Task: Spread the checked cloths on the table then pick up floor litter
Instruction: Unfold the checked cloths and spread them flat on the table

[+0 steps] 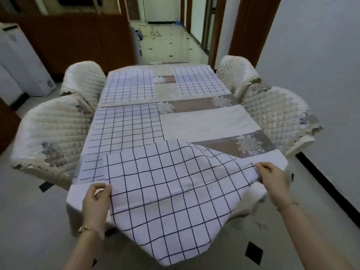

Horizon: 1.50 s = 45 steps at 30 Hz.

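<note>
A long bench (206, 123) runs away from the camera, covered by a cream tablecloth with brownish floral bands. Three checked cloths already lie flat on it: one at the far left (129, 87), one at the far right (198, 80), and a larger one on the left middle (124, 129).

A fourth checked cloth (167, 195), white with dark grid lines, is held over the near end of the bench. The left hand (96, 201) is clamped on its left edge, thumb and fingers pinched together around the fabric, with a gold bracelet (83, 228) on the wrist. The right hand (272, 180) is closed on the cloth's right edge, the fabric bunched between its fingers. The cloth's far part rests on the bench and overlaps the near corner of the left middle cloth, while its near part hangs down off the bench's near edge toward the floor (33, 230). It is wrinkled and slightly skewed.

Four chairs with quilted cream covers flank the bench: two on the left (52, 131) (83, 78) and two on the right (276, 114) (235, 71). The pale tiled floor carries small dark diamond insets.
</note>
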Each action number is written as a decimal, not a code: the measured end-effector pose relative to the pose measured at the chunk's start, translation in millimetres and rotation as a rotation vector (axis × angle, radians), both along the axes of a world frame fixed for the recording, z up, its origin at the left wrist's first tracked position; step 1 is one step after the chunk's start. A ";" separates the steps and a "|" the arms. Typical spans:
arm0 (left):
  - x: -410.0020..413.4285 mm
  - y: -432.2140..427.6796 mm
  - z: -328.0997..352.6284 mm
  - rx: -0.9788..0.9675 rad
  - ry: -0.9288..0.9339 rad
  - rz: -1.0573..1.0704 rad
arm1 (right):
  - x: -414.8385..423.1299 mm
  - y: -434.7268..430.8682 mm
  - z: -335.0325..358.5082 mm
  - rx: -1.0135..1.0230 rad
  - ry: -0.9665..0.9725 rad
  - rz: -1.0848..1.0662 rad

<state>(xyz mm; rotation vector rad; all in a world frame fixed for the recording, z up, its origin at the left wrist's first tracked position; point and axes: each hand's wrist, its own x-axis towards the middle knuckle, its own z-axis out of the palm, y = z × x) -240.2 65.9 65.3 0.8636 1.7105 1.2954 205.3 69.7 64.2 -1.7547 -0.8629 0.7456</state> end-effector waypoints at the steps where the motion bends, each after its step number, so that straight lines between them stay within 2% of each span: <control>1: 4.4 4.4 2.1 0.012 0.013 -0.027 | 5.3 -9.6 -0.8 -0.007 0.005 -0.028; 5: 32.9 18.7 3.3 0.009 0.011 -0.183 | 23.1 -55.5 -6.8 -0.033 0.053 -0.157; 12: 103.4 30.0 -3.9 -0.113 -0.078 -0.637 | 48.3 -156.8 -30.5 -0.050 0.207 -0.451; 16: 148.3 29.8 -0.7 -0.113 -0.133 -0.765 | 65.5 -208.1 -32.3 -0.041 0.238 -0.578; 22: 242.5 20.2 3.9 -0.068 -0.095 -0.895 | 121.1 -267.3 -35.6 0.039 0.279 -0.767; 29: 389.5 -39.8 -38.3 -0.126 -0.016 -0.945 | 207.0 -323.8 -87.7 -0.126 0.251 -0.726; 34: 497.9 -59.6 -42.6 -0.156 -0.064 -0.965 | 282.9 -335.2 -82.8 -0.187 0.232 -0.706; 40: 600.0 -33.1 -15.8 -0.065 -0.045 -0.995 | 384.3 -309.7 -44.2 -0.133 0.177 -0.691; 45: 679.1 7.1 -16.1 -0.026 -0.044 -0.996 | 460.2 -260.9 -39.9 -0.096 0.175 -0.636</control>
